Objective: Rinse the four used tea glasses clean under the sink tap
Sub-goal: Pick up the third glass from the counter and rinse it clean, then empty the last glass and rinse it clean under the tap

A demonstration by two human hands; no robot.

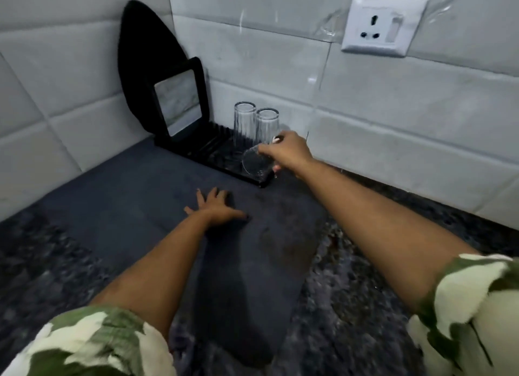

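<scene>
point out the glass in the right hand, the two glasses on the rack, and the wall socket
held glass [257, 163]: head view, on its clear side wall
upturned glasses [245, 123]: head view, on the left one's body
wall socket [377, 27]: head view, on the white faceplate

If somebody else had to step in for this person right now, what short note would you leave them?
Right hand: holds a clear tea glass, tilted, over the near end of the black drying rack.
Left hand: empty, flat on the dark mat.
Two glasses stand upside down on the rack by the tiled wall.
Done: those two look put away to dry.
Left: set the held glass down; a fourth glass, the sink and tap are out of view, so check there.
</scene>
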